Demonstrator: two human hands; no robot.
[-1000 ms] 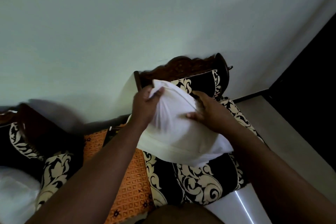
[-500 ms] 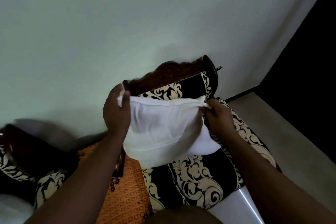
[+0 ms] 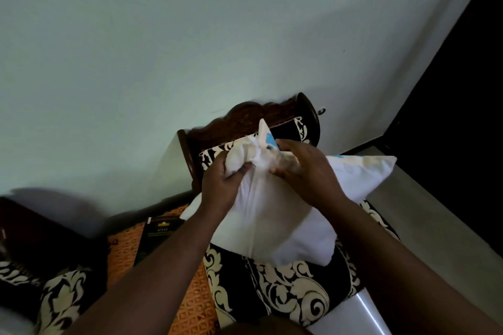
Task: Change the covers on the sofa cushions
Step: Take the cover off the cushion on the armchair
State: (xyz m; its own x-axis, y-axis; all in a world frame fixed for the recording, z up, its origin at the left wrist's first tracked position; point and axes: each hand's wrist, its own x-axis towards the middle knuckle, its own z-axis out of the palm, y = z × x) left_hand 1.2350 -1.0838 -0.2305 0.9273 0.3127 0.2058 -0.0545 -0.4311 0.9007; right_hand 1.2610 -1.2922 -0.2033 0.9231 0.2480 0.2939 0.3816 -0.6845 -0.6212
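A white cushion (image 3: 283, 223) is held up over a black armchair (image 3: 285, 288) with a cream floral pattern. Its white cover has a blue mark near the top, and one corner sticks out to the right. My left hand (image 3: 223, 185) grips bunched white fabric at the cushion's upper left. My right hand (image 3: 302, 168) lies over the top middle, fingers curled and pinching the gathered fabric near the blue mark. The two hands are close together.
The chair has a carved dark wooden back (image 3: 253, 119) against a pale wall. An orange woven side table (image 3: 163, 266) with a dark box (image 3: 158, 234) stands to the left, beside another patterned seat (image 3: 54, 299). A dark doorway (image 3: 462, 117) is on the right.
My hands were apart at the two top corners of the cushion. They have come together at the top middle, bunching the fabric, and the cushion has turned with a corner out to the right.
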